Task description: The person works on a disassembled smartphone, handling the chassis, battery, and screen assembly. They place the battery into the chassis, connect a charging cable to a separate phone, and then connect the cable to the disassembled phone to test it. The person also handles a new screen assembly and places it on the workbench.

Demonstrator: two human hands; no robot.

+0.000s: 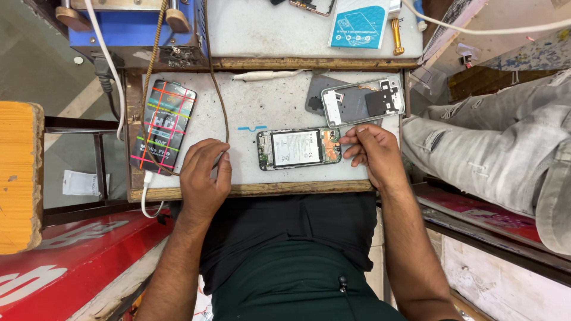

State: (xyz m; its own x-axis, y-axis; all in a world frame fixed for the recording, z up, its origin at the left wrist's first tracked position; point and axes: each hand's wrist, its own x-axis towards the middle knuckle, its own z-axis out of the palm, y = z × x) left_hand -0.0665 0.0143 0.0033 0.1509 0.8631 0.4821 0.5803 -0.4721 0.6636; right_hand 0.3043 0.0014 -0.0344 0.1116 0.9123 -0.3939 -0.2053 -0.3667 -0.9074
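Observation:
An opened phone [298, 148] lies flat on the white work mat [262, 107], its white battery and circuit board exposed. My right hand [372, 154] touches the phone's right end with thumb and fingertips. My left hand [205, 175] rests on the mat left of the phone, fingers curled around a thin dark tool whose tip points toward the phone. A grey back cover [364, 100] with a plastic frame lies just beyond the phone, to the right.
A black power bank [163, 125] with coloured stripes lies at the mat's left, a white cable plugged in. A brown cord [217, 89] crosses the mat. Beyond are a blue machine [134, 30], a blue-white packet [358, 24] and a screwdriver [397, 35]. Another person's grey trouser legs [499, 142] are at right.

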